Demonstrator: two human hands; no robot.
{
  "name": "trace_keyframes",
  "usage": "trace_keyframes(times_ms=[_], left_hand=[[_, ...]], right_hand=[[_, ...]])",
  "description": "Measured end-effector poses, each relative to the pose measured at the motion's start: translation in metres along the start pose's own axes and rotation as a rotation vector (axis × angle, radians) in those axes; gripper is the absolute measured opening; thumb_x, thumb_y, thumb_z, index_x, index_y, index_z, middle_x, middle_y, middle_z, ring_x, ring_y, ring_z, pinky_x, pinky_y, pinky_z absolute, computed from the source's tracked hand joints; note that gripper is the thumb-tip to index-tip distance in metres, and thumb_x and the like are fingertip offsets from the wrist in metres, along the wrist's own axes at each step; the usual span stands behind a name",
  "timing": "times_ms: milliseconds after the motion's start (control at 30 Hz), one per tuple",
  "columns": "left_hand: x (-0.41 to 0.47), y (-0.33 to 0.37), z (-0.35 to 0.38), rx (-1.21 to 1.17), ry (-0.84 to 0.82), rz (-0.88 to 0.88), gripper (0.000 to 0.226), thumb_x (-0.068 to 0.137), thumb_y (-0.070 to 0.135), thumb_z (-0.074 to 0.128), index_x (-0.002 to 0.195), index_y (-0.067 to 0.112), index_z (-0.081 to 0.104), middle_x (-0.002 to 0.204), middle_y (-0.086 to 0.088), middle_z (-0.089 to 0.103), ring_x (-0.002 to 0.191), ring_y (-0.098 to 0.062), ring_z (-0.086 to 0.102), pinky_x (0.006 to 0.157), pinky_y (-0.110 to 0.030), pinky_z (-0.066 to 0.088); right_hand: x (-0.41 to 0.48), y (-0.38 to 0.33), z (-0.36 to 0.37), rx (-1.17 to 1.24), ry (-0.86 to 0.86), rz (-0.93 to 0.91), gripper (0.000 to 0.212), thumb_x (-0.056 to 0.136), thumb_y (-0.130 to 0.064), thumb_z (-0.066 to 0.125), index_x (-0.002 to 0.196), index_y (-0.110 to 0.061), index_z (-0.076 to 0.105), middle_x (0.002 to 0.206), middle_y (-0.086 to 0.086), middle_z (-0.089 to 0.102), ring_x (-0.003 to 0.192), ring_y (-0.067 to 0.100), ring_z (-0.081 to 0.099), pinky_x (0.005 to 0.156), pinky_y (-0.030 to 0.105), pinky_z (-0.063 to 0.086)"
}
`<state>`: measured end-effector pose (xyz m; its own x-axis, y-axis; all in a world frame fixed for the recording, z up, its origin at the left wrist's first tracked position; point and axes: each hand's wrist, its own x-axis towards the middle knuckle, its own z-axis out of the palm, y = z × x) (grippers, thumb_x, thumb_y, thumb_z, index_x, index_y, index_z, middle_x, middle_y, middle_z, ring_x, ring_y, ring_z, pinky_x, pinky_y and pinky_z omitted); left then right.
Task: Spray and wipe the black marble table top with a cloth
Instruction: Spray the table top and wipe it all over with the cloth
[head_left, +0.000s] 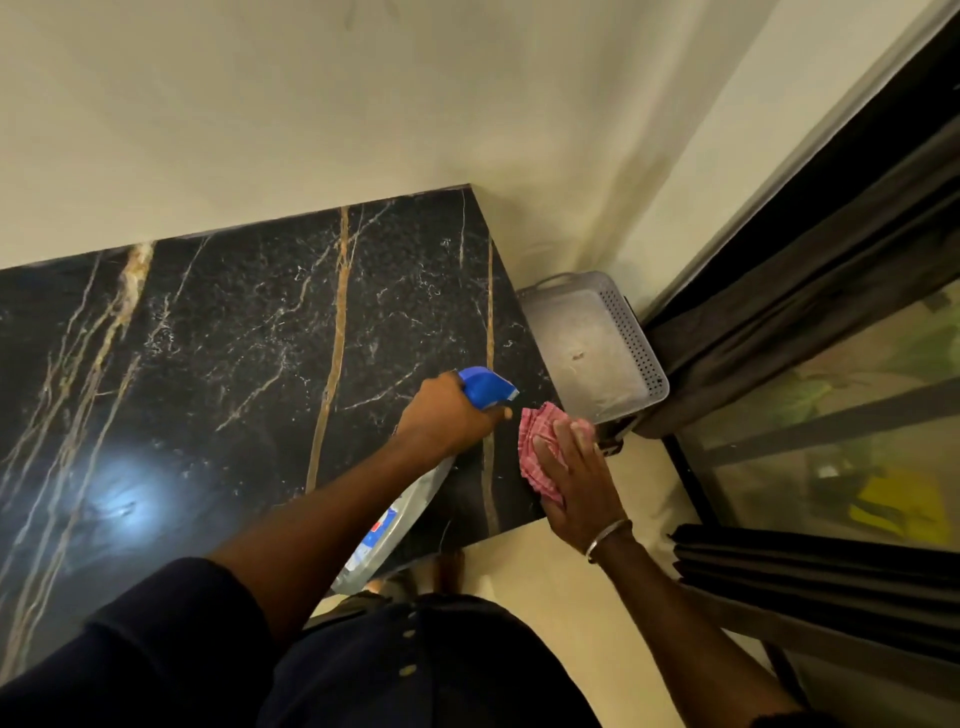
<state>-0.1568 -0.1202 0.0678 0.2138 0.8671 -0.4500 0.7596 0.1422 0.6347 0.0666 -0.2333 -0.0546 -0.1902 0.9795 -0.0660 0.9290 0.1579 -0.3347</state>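
The black marble table top (218, 332) with gold and white veins fills the left and middle of the head view. My left hand (447, 415) grips a clear spray bottle (395, 519) by its blue trigger head, nozzle pointing right over the table's right end. My right hand (571, 467) lies flat on a folded pink checked cloth (535, 452), pressing it on the table's right edge. Most of the bottle's body is hidden under my left forearm.
A grey perforated plastic basket (597, 343) sits on the floor just past the table's right end. Dark curtains (810, 312) and a glass sliding door (841, 441) stand to the right. A cream wall (311, 104) backs the table.
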Motion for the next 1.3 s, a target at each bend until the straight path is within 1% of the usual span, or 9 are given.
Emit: trace_keyframes(times_ms=[167, 267, 433, 533, 667, 933, 1067, 1200, 1300], left_hand=[[-0.002, -0.003, -0.002, 0.021, -0.021, 0.021, 0.042, 0.087, 0.042, 0.068, 0.121, 0.02, 0.057, 0.102, 0.004, 0.063, 0.091, -0.01, 0.06, 0.082, -0.026, 0.048], [-0.002, -0.009, -0.006, 0.009, -0.01, 0.0, 0.042, 0.086, 0.043, 0.067, 0.12, 0.02, 0.058, 0.104, 0.003, 0.065, 0.092, -0.01, 0.062, 0.084, -0.027, 0.05], [-0.002, -0.021, -0.021, -0.07, 0.057, -0.096, 0.063, 0.069, 0.066, 0.065, 0.116, 0.025, 0.059, 0.1, 0.009, 0.066, 0.088, -0.005, 0.063, 0.083, -0.028, 0.054], [-0.003, -0.024, -0.03, -0.123, 0.086, -0.145, 0.054, 0.075, 0.055, 0.071, 0.116, 0.023, 0.06, 0.097, 0.006, 0.067, 0.086, -0.009, 0.065, 0.082, -0.031, 0.056], [-0.001, -0.03, -0.034, -0.155, 0.114, -0.178, 0.056, 0.075, 0.057, 0.072, 0.117, 0.022, 0.06, 0.098, 0.004, 0.068, 0.086, -0.01, 0.065, 0.082, -0.033, 0.056], [0.002, -0.02, -0.032, -0.211, 0.125, -0.147, 0.046, 0.083, 0.046, 0.071, 0.117, 0.018, 0.059, 0.095, 0.0, 0.068, 0.084, -0.013, 0.065, 0.082, -0.032, 0.055], [0.006, -0.014, -0.034, -0.236, 0.127, -0.111, 0.043, 0.086, 0.043, 0.07, 0.118, 0.017, 0.058, 0.098, 0.0, 0.067, 0.085, -0.011, 0.063, 0.079, -0.027, 0.052], [0.011, -0.012, -0.04, -0.245, 0.143, -0.092, 0.041, 0.086, 0.042, 0.069, 0.118, 0.017, 0.058, 0.097, 0.001, 0.065, 0.082, -0.008, 0.061, 0.074, -0.022, 0.048], [0.015, -0.015, -0.042, -0.258, 0.167, -0.115, 0.045, 0.084, 0.044, 0.071, 0.118, 0.017, 0.059, 0.093, 0.003, 0.065, 0.078, -0.006, 0.061, 0.073, -0.023, 0.049]], right_hand=[[-0.02, -0.01, 0.002, -0.137, -0.023, 0.009, 0.067, 0.095, -0.051, 0.038, 0.154, -0.02, 0.029, 0.161, 0.014, 0.02, 0.15, 0.036, 0.011, 0.117, 0.055, 0.021], [-0.007, -0.014, -0.001, -0.185, -0.031, 0.047, 0.064, 0.098, -0.051, 0.03, 0.154, -0.022, 0.026, 0.161, 0.015, 0.02, 0.149, 0.036, 0.012, 0.117, 0.055, 0.019], [0.071, -0.016, -0.006, -0.181, -0.086, 0.053, 0.063, 0.096, -0.046, 0.025, 0.156, -0.026, 0.019, 0.162, 0.015, 0.015, 0.149, 0.039, 0.006, 0.119, 0.056, 0.014], [0.128, -0.018, -0.01, -0.176, -0.093, 0.052, 0.064, 0.094, -0.045, 0.026, 0.155, -0.025, 0.022, 0.162, 0.015, 0.016, 0.148, 0.041, 0.009, 0.119, 0.057, 0.015], [0.16, -0.015, -0.014, -0.203, -0.112, 0.032, 0.066, 0.093, -0.048, 0.021, 0.156, -0.026, 0.019, 0.163, 0.012, 0.01, 0.149, 0.039, 0.004, 0.12, 0.055, 0.01], [0.058, -0.007, -0.013, -0.165, -0.083, -0.049, 0.063, 0.097, -0.041, 0.03, 0.156, -0.021, 0.021, 0.163, 0.014, 0.011, 0.15, 0.035, -0.002, 0.119, 0.057, 0.012], [-0.006, -0.005, -0.01, -0.149, -0.103, -0.052, 0.06, 0.101, -0.044, 0.021, 0.155, -0.019, 0.024, 0.163, 0.014, 0.014, 0.15, 0.037, 0.003, 0.117, 0.058, 0.02], [-0.013, -0.005, -0.012, -0.153, -0.134, -0.044, 0.06, 0.101, -0.047, 0.014, 0.155, -0.021, 0.023, 0.162, 0.013, 0.016, 0.15, 0.037, 0.008, 0.116, 0.058, 0.023], [0.014, -0.008, -0.014, -0.174, -0.142, -0.061, 0.059, 0.1, -0.042, 0.024, 0.155, -0.018, 0.024, 0.162, 0.015, 0.016, 0.15, 0.038, 0.007, 0.117, 0.059, 0.021]])
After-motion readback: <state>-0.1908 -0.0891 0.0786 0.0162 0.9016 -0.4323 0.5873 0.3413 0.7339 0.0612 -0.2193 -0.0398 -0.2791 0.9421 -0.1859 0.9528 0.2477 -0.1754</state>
